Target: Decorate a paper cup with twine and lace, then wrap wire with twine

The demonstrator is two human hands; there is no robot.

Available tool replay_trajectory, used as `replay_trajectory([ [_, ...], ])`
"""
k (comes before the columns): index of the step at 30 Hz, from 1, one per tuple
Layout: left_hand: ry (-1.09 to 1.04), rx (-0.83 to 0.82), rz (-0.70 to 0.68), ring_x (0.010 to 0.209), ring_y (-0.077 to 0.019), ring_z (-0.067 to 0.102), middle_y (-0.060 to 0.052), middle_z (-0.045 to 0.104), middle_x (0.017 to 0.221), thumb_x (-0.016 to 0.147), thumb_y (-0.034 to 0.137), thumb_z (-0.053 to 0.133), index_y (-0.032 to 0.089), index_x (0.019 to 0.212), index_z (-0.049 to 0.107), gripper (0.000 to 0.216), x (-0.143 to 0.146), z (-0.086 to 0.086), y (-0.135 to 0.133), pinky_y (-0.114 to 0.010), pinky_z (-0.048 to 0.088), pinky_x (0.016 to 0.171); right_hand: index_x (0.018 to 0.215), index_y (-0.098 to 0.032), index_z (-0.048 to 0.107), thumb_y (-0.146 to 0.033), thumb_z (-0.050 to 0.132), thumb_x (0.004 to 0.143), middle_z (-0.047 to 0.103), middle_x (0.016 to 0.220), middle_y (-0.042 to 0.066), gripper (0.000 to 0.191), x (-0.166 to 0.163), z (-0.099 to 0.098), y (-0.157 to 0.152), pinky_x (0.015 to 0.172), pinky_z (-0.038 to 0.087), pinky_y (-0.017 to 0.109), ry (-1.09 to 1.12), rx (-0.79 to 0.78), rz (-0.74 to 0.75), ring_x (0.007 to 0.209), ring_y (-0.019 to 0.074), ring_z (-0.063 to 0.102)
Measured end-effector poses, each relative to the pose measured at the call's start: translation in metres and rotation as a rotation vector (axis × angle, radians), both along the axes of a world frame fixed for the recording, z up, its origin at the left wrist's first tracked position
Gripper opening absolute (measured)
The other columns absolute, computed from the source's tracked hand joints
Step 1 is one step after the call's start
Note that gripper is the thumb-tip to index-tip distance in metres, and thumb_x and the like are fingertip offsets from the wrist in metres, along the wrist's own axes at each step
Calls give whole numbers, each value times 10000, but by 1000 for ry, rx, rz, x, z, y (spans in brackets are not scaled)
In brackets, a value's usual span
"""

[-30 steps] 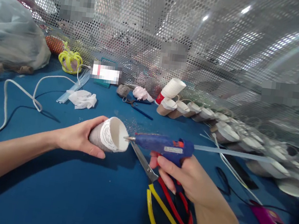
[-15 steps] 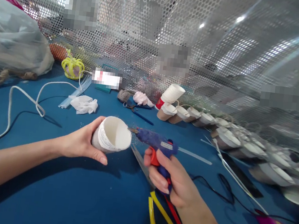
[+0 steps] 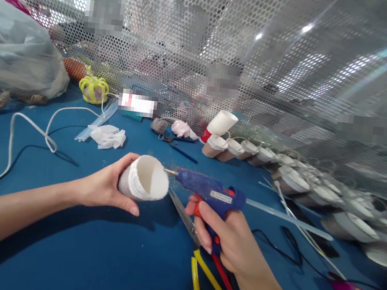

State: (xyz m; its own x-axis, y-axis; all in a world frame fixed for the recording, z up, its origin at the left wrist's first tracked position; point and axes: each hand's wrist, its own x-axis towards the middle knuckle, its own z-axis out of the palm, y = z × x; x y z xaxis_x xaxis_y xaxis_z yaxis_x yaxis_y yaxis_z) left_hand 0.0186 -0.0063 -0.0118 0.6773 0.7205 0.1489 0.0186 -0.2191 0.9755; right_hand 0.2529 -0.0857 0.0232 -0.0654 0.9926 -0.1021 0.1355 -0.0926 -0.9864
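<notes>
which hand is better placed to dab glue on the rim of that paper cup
Right, most likely. The right hand grips the blue glue gun, its nozzle at the paper cup rim. The left hand is wrapped round the cup, holding it on its side, mouth toward the gun.

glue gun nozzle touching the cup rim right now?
Cannot tell. In the head view the nozzle tip of the glue gun overlaps the rim of the paper cup, but this one angle cannot rule out a gap.

We are holding a white cup (image 3: pixel 146 184) sideways in our left hand (image 3: pixel 103 188), our right hand (image 3: pixel 234 239) pointing a blue glue gun (image 3: pixel 210 195) at its rim.
</notes>
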Motion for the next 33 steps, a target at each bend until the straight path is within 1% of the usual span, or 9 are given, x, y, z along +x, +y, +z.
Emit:
replay_trajectory([
  [3,16,-10,1,1078,-260,472,-97,501,1168,553,288,774,185,1174,337,767,0,1,-1,-361,376,911,824,-157,568,-391,562,797,494,443,-45,236,1,0,0,345,273,210,-76,46,-14,324,61,365],
  [8,3,-26,19,1046,-248,484,-87,514,1132,558,299,770,184,1149,344,738,2,-1,-1,-347,391,885,757,-150,589,-432,517,818,451,385,-50,297,5,1,0,378,331,224,-294,56,47,343,82,409],
  [12,66,55,59,1027,-242,490,-82,512,1120,560,326,764,183,1130,349,719,3,0,-1,-347,393,891,704,-137,614,-458,496,818,462,383,-37,361,6,5,-3,455,421,238,-472,51,70,377,96,459],
  [14,115,95,82,1033,-244,487,-87,504,1130,574,347,752,180,1138,340,719,3,2,-2,-355,393,900,711,-142,624,-461,501,811,471,385,-34,356,5,5,-6,442,437,235,-505,72,44,374,101,469],
  [18,209,156,95,1025,-242,500,-92,506,1132,665,379,669,174,1184,310,663,1,5,-5,-369,418,884,717,-176,640,-451,542,773,536,430,-13,297,3,2,-10,402,459,243,-628,284,-91,390,139,530],
  [21,241,207,113,992,-232,521,-88,523,1106,691,371,638,164,1184,313,625,1,7,-7,-357,443,853,697,-200,639,-415,569,749,633,560,31,232,-1,1,-9,518,520,286,-755,473,-169,536,199,626],
  [23,256,233,127,975,-223,527,-88,530,1095,689,361,639,157,1170,325,610,2,8,-9,-346,447,844,703,-217,635,-382,545,773,652,604,36,200,-4,4,-7,556,532,289,-775,513,-160,577,205,643],
  [27,266,275,153,951,-209,533,-86,537,1084,680,348,649,155,1156,338,600,4,9,-11,-329,451,827,724,-245,648,-322,513,805,615,543,20,175,-9,14,-6,515,521,272,-780,543,-80,560,199,640],
  [33,263,296,170,931,-200,541,-82,547,1066,673,347,654,155,1143,350,592,4,8,-11,-318,454,812,730,-237,657,-339,520,810,591,538,30,188,-8,17,-7,514,508,280,-804,509,-51,580,211,641],
])
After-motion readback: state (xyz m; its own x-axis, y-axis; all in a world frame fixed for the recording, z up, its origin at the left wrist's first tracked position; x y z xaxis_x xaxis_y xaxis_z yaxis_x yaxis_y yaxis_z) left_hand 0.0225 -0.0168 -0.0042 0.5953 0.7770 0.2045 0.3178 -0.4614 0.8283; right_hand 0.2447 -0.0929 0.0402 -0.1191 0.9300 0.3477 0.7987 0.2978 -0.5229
